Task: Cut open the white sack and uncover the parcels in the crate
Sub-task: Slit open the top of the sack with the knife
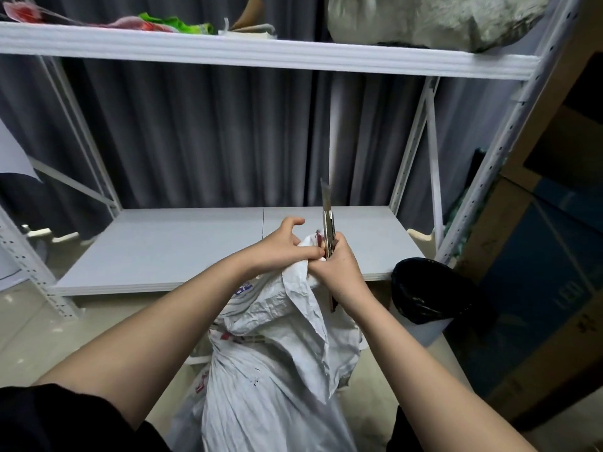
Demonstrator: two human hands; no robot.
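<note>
Right hand (337, 272) is wrapped around a utility knife (329, 228), blade pointing straight up and away from the body, well above the fist. Left hand (287, 246) pinches the gathered neck of the white sack (277, 360) right against the knife handle, thumb lifted free, fingers bunching the woven plastic and a bit of red tie at the top. So both grips meet at one spot: the sack's mouth sits between them, touching both.

The sack itself hangs down and toward the body from that grip, its long axis running nearly vertical, bulging below the arms. The crate and parcels cannot be seen; the sack covers whatever lies under it.

What the next move hinges on, as I read it: the blade stands above the pinched neck, edge close to the left fingers. The cut has to go through the tie or fabric just beside those fingertips, so the left hand is the one at risk.

Room to work: beyond the grip lies a bare lower shelf (182, 246) of a white rack, open air above it. To the right of the grip, a black-lined bin (424, 288) and cardboard boxes (538, 272) crowd in.
</note>
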